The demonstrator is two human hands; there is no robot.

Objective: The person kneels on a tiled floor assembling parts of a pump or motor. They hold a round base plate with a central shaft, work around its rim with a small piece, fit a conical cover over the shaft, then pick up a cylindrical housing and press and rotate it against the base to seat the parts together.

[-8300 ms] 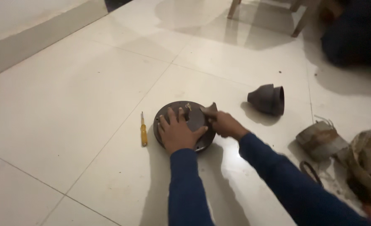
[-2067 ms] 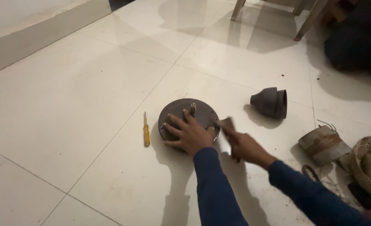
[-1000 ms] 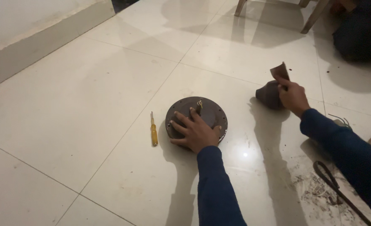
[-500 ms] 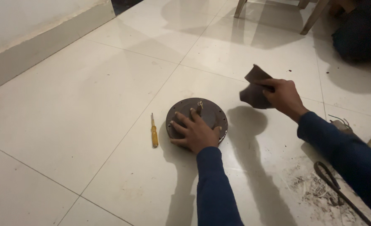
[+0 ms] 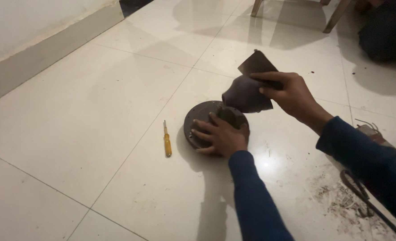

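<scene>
A dark round metal disc [image 5: 197, 119] lies flat on the white tiled floor. My left hand [image 5: 220, 136] rests spread on top of it, pressing it down. My right hand [image 5: 291, 94] holds a dark cone-shaped part [image 5: 245, 94] in the air just above the disc's far right edge, its narrow end pointing down-left. A small dark flat piece [image 5: 255, 63] is pinched in the same hand, above the cone. A yellow-handled screwdriver [image 5: 166, 142] lies on the floor just left of the disc.
A low grey wall base [image 5: 50, 51] runs along the left. Chair legs [image 5: 336, 15] stand at the far top. A dark bundle [image 5: 387, 31] sits at top right. Dirt and a dark wire loop [image 5: 363, 196] lie on the floor at lower right.
My right hand reached to the cone-shaped part on the floor at the right, lifted it, and carried it left over the disc. My left hand stayed on the disc.
</scene>
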